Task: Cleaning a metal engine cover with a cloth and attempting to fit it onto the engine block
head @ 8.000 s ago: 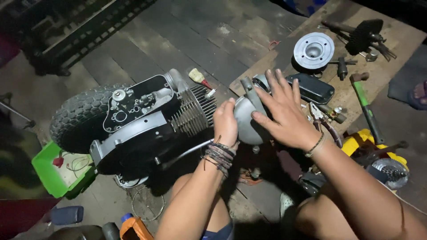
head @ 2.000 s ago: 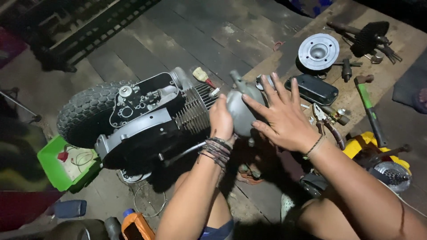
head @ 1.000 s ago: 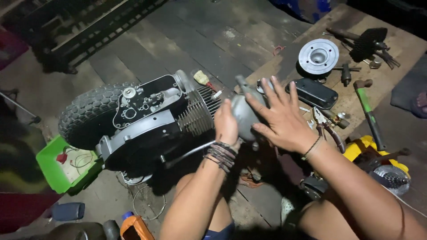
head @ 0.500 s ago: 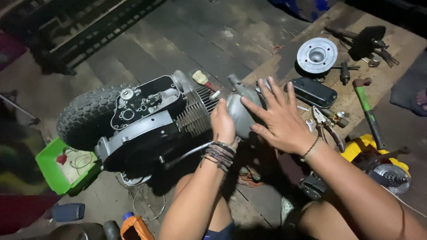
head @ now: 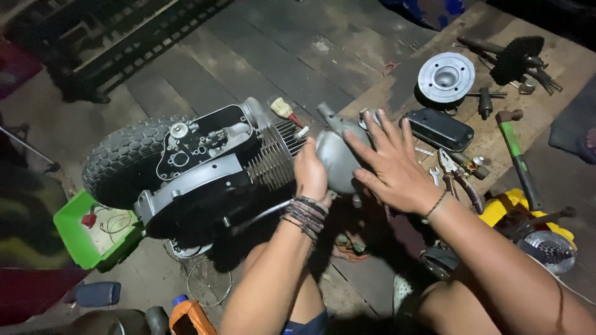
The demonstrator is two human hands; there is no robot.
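Observation:
A small engine (head: 205, 167) with a knobby black tyre (head: 121, 158) lies on its side on the wooden floor, its finned cylinder (head: 276, 158) pointing right. A rounded grey metal cover (head: 335, 155) is held against the end of the cylinder. My left hand (head: 310, 170), with bracelets on the wrist, grips the cover's near side. Fingers spread, my right hand (head: 388, 164) presses flat on the cover's right side.
To the right lie a round metal disc (head: 446, 75), a black oblong cover (head: 439, 128), pliers (head: 459, 177), a green-handled hammer (head: 518, 155), a wire brush (head: 512, 56) and a yellow tool (head: 528, 217). A green tray (head: 81, 239) sits at left, an orange can (head: 189, 316) by my knee.
Both hands have stayed on the grey cover, nudging it slightly against the cylinder. The view has shifted a little; nothing was let go.

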